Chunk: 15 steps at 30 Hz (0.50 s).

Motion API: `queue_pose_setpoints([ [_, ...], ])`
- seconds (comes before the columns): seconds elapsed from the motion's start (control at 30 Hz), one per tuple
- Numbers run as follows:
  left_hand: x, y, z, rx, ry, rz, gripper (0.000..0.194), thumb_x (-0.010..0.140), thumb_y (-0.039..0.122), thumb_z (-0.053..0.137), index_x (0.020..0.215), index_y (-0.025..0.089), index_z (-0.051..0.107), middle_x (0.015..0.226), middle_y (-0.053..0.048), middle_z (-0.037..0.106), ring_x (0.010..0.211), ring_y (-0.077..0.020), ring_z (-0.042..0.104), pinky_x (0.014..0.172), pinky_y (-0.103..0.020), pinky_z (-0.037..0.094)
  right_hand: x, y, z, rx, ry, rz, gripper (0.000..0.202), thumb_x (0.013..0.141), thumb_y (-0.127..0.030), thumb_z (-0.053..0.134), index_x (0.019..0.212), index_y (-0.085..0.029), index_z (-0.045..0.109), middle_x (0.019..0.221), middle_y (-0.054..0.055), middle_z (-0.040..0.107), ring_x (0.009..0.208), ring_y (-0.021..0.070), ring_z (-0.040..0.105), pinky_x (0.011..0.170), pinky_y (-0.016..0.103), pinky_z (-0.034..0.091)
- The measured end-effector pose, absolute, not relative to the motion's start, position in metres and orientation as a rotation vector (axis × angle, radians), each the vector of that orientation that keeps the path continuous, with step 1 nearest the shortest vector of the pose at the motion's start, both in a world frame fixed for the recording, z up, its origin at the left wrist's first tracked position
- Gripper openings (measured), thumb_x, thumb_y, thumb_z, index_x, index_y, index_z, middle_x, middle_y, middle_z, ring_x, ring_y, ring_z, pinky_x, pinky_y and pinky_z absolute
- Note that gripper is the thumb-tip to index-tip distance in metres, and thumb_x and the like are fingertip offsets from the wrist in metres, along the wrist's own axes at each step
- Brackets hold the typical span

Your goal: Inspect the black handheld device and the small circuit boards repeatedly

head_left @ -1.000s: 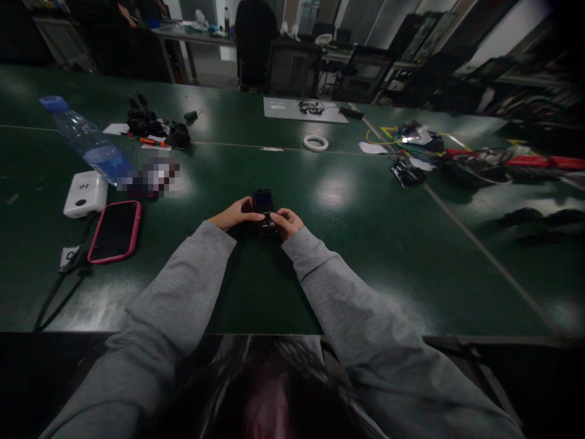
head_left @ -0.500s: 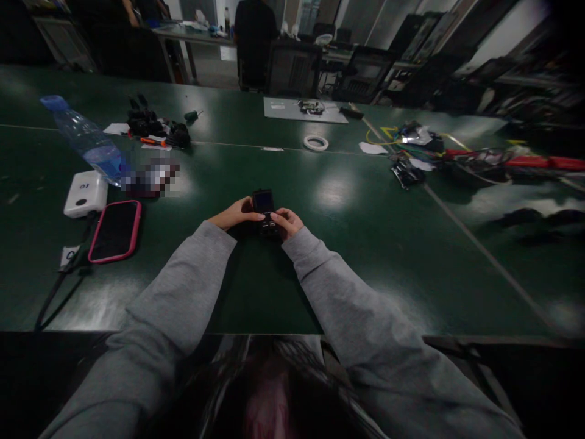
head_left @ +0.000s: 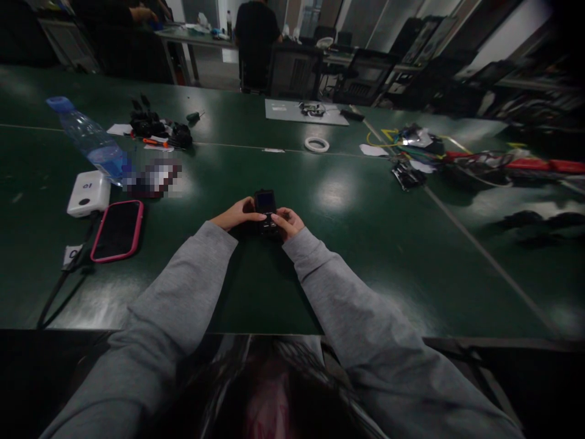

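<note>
Since the earlier frame, a co-worker's forearm, far beyond and to the left of the handheld device, had extended farther rightward. Both hands maintained their positions on the device, a black unit with a small dark screen above its buttons. The device was located over the green table; contact between its underside and the surface could not be determined.

The left hand gripped the device's left side, its thumb pressed to the front face and its other fingers bent around the edge, partly hidden. The right hand gripped the opposite side, its thumb also on the front face and its fingers curled together along the edge.

To the left of the device lay a phone in a pink case. Farther left were a white box and a black cable; beyond these, still left of the device, a plastic bottle appeared tilted. Beyond the device and to its right lay a white ring. Well to the right of the device, tangled wires were spread out.
</note>
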State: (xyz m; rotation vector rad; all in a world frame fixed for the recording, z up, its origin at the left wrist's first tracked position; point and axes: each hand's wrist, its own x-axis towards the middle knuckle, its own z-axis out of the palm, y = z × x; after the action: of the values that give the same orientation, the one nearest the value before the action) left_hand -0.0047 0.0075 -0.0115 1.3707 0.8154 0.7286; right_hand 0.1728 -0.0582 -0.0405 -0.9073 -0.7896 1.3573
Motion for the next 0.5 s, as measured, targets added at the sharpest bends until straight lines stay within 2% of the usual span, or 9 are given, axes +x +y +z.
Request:
queue_pose_setpoints([
  [0.1, -0.003, 0.009, -0.016, 1.396, 0.873, 0.757, 0.048, 0.054, 0.037, 0.087, 0.086, 0.018, 0.056, 0.093, -0.004, 0.062, 0.094, -0.0221, 0.060, 0.091, -0.041, 0.042, 0.173, -0.056, -0.044, -0.933, -0.860, 1.316, 0.061, 0.051, -0.045, 0.090, 0.093, -0.022, 0.052, 0.086, -0.003, 0.063, 0.080, 0.0114, 0.061, 0.081, 0.030, 0.049],
  [0.2, -0.001, 0.008, -0.020, 1.406, 0.909, 0.784, 0.050, 0.056, 0.045, 0.086, 0.083, 0.018, 0.054, 0.086, -0.002, 0.060, 0.083, -0.0175, 0.059, 0.082, -0.036, 0.044, 0.174, -0.054, -0.047, -0.955, -0.869, 1.294, 0.061, 0.051, -0.046, 0.090, 0.091, -0.023, 0.050, 0.085, -0.003, 0.062, 0.078, 0.0118, 0.060, 0.078, 0.030, 0.049],
  [0.27, 0.001, 0.007, -0.022, 1.408, 0.897, 0.825, 0.048, 0.064, 0.055, 0.079, 0.084, 0.017, 0.056, 0.083, -0.001, 0.060, 0.078, -0.0157, 0.058, 0.079, -0.034, 0.045, 0.174, -0.053, -0.047, -0.947, -0.827, 1.293, 0.062, 0.050, -0.045, 0.090, 0.091, -0.023, 0.048, 0.083, -0.004, 0.060, 0.076, 0.0114, 0.060, 0.076, 0.029, 0.050],
  [0.33, 0.003, 0.004, -0.022, 1.441, 0.915, 0.886, 0.048, 0.076, 0.065, 0.064, 0.081, 0.017, 0.058, 0.079, -0.002, 0.060, 0.075, -0.0162, 0.058, 0.079, -0.034, 0.046, 0.174, -0.051, -0.048, -0.927, -0.792, 1.300, 0.062, 0.050, -0.043, 0.090, 0.090, -0.023, 0.047, 0.082, -0.005, 0.060, 0.075, 0.0111, 0.060, 0.074, 0.028, 0.050],
  [0.43, -0.001, -0.004, -0.018, 1.667, 1.137, 0.935, 0.047, 0.090, 0.062, 0.045, 0.081, 0.019, 0.061, 0.082, -0.006, 0.064, 0.086, -0.0222, 0.062, 0.089, -0.042, 0.046, 0.175, -0.049, -0.048, -0.931, -0.783, 1.327, 0.064, 0.046, -0.040, 0.091, 0.087, -0.023, 0.046, 0.078, -0.006, 0.059, 0.072, 0.0105, 0.060, 0.071, 0.027, 0.050],
  [0.5, -0.010, -0.010, -0.011, 1.921, 1.453, 1.016, 0.031, 0.091, 0.048, 0.051, 0.095, 0.021, 0.064, 0.104, -0.009, 0.067, 0.113, -0.0285, 0.057, 0.105, -0.053, 0.035, 0.176, -0.048, -0.048, -0.933, -0.777, 1.344, 0.065, 0.042, -0.038, 0.092, 0.085, -0.022, 0.046, 0.076, -0.007, 0.058, 0.070, 0.0100, 0.060, 0.070, 0.027, 0.050],
])
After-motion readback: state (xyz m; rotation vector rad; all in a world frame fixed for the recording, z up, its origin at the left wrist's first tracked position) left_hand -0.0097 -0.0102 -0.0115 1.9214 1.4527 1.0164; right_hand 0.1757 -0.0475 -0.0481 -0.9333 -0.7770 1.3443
